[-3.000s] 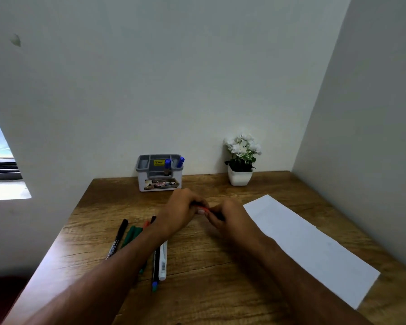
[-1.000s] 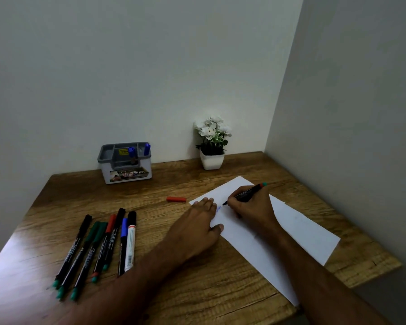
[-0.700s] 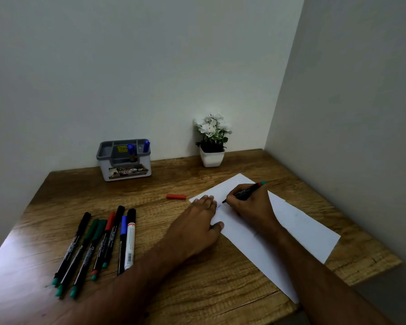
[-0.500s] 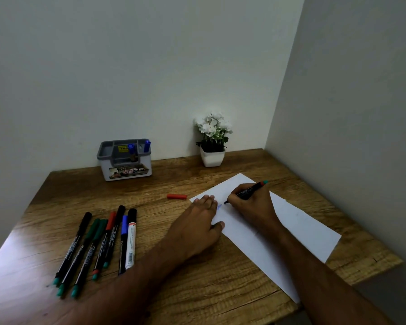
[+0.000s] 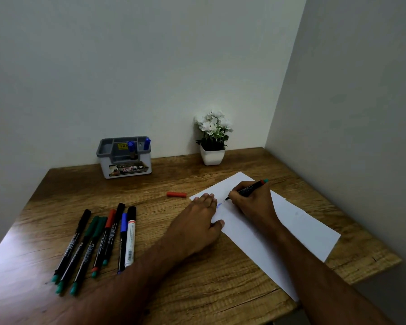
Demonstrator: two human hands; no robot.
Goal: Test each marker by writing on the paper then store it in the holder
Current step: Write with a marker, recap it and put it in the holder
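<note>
- Little had shifted over the last second: the right hand [image 5: 252, 201] kept its pinch on the uncapped black marker with a teal end [image 5: 249, 189], its tip still on the sheet beside a few small blue marks, while three seconds back both hands had been joined over the desk, pulling at a marker.
- Nearest me, both bare forearms reached in from the lower edge over the brown wood-grain desk [image 5: 197, 282].
- Left of them lay a row of capped markers [image 5: 96, 242], side by side and angled away: mostly black barrels with teal ends, green, red and blue caps among them, and one white-barrelled marker with a black cap on the right of the row.
- Beyond the row, the left hand [image 5: 195, 227] lay flat, fingers straight and together, pressing down the near left edge of the long white sheet of paper [image 5: 298, 228], which ran diagonally toward the desk's right edge.
- Both hands sat close together but apart, a strip of paper between them.
- Just left of the paper's far corner lay a small red marker cap [image 5: 176, 194], on its side on the wood.
- Against the back wall stood a grey and white plastic holder [image 5: 124, 158] with two blue-capped markers [image 5: 138, 146] upright in it.
- Right of it, well apart, stood a small white pot of white flowers [image 5: 212, 139].
</note>
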